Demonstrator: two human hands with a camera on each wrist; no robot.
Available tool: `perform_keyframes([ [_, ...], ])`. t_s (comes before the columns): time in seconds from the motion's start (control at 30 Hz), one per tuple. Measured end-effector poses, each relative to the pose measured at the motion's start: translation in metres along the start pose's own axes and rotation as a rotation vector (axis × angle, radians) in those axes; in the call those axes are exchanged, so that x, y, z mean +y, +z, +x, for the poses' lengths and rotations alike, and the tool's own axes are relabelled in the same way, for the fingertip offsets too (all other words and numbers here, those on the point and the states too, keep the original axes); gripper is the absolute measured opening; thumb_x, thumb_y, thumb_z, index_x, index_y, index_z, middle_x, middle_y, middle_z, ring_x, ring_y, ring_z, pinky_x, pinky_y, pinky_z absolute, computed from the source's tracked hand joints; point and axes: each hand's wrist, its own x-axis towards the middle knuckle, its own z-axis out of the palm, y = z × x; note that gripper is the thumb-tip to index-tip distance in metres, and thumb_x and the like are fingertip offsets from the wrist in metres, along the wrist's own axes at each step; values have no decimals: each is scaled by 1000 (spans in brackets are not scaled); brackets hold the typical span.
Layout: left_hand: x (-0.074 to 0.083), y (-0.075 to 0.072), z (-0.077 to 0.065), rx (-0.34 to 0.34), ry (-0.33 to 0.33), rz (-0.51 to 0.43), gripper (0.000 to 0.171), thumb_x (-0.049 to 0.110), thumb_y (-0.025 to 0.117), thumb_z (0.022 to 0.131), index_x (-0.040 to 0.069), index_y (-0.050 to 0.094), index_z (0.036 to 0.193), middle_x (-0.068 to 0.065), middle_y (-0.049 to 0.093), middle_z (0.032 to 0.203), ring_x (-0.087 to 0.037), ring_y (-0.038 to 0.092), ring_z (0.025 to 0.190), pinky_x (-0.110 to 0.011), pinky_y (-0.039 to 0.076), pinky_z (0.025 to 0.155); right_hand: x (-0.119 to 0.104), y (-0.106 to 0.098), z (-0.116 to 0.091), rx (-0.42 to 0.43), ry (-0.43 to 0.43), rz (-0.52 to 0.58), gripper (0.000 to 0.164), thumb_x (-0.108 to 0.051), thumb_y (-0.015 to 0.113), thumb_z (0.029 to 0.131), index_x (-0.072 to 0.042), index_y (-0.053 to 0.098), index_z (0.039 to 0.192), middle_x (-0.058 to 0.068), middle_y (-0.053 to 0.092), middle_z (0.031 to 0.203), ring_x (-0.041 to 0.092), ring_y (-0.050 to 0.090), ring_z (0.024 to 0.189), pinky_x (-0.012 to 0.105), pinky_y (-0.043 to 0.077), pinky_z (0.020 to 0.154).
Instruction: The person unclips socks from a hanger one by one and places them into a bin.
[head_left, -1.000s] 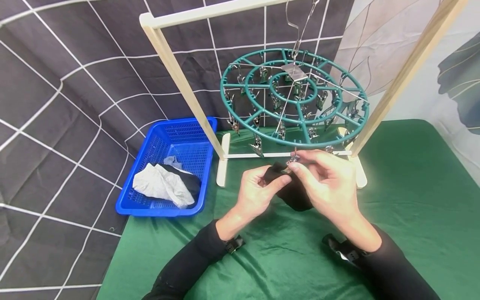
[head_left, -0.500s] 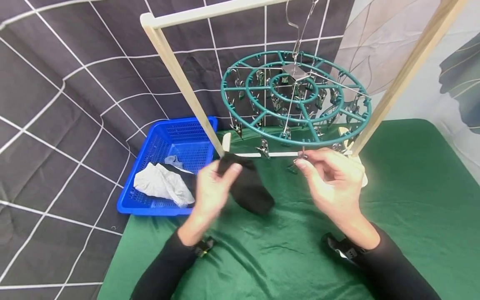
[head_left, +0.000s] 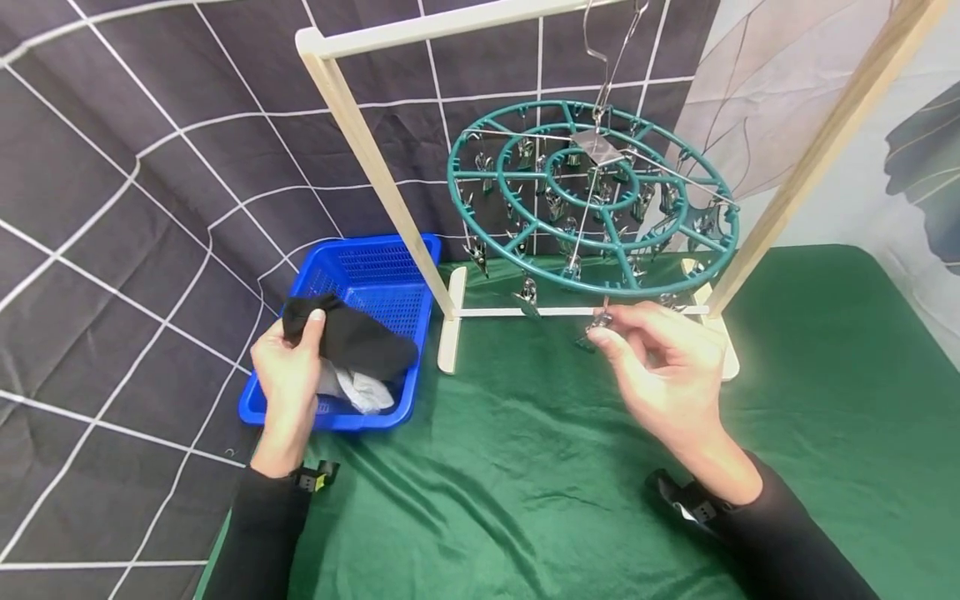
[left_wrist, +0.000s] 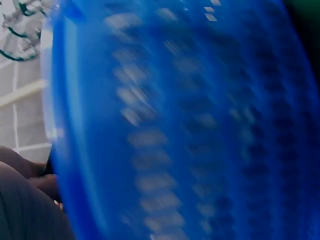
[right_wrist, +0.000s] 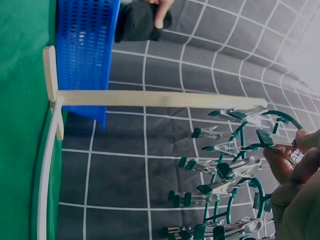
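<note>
My left hand (head_left: pixel 287 367) pinches a black sock (head_left: pixel 363 337) by one end, thumb on top. The sock stretches over the blue basket (head_left: pixel 423 342), partly covering the white cloth (head_left: pixel 367 392) inside. In the right wrist view the sock (right_wrist: pixel 137 22) hangs above the basket's rim. With thumb and fingers, my right hand (head_left: pixel 667 367) grips a metal clip (head_left: pixel 597 322) hanging from the front of the green round hanger (head_left: pixel 555 273). No cloth shows in that clip. The basket's perforated wall (left_wrist: pixel 95 125) fills the left wrist view, blurred, hiding the left hand's grip.
The hanger, with several other clips (head_left: pixel 528 293), hangs by a wire hook (head_left: pixel 603 83) from a wooden rack (head_left: pixel 382 179). The rack's feet (head_left: pixel 448 333) stand on a green cloth-covered table (head_left: pixel 525 467). A dark grid-patterned curtain (head_left: pixel 187 333) is behind and at left.
My left hand has carried the black sock away from the clip, leftward to over the basket. My right hand has stayed at the clip beneath the hanger's front edge.
</note>
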Motion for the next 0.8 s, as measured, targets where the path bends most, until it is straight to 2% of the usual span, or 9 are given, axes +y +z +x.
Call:
perform_keyframes([
  [0.1,-8,-12,5,23,126,353,31,34,75,79,3,74,85,-10,71,69,-24,62,64,-31,44,55,0,0,0,-30,-12,-20,20,9,80,62,10,73,80,9,60,57,5,35,45,18,25,41],
  [0.2,-12,-22,5,67,286,685,34,39,71,81,6,72,89,-16,73,77,-35,63,70,-47,42,58,0,0,-2,-76,-18,-58,21,5,81,60,6,74,80,5,59,53,6,38,43,19,31,40],
  [0.27,-12,-25,2,54,335,782,36,36,70,83,6,70,102,-18,73,91,-41,62,82,-57,43,67,0,-1,-3,-104,-15,-101,23,2,82,60,4,75,81,4,61,53,6,40,43,20,34,41],
  [0.33,-9,-25,-2,47,365,842,44,36,69,83,4,64,113,-20,69,102,-42,58,93,-60,44,74,1,-2,-4,-126,5,-129,24,1,82,61,3,76,84,4,65,57,5,42,44,20,36,41],
  [0.43,-2,-22,-13,95,454,869,46,35,67,84,4,60,118,-20,62,106,-40,54,99,-59,45,77,2,-4,-4,-137,24,-155,27,1,82,62,1,76,88,8,70,64,4,44,46,20,36,42],
  [0.57,19,-11,-33,171,684,756,31,27,64,86,5,65,107,-15,66,96,-33,60,87,-53,49,67,3,-6,-6,-165,41,-132,29,1,82,63,-1,77,91,11,73,71,4,45,48,20,36,43],
  [0.63,32,-1,-47,141,795,677,24,22,64,85,4,68,100,-13,69,89,-29,62,74,-48,50,59,2,-7,-7,-197,35,-137,29,-1,82,65,-2,76,94,10,74,73,4,46,48,19,38,43],
  [0.7,42,10,-63,73,895,593,20,18,65,83,2,69,95,-14,70,85,-27,62,65,-44,52,53,1,-7,-9,-236,19,-151,30,-3,82,67,-3,76,96,8,74,75,4,47,48,18,39,42],
  [0.8,51,25,-87,-57,980,502,19,15,66,81,0,69,93,-14,71,85,-25,62,66,-42,54,54,0,-10,-15,-293,-26,-189,28,-9,81,69,-4,75,96,5,73,75,3,46,48,18,40,41],
])
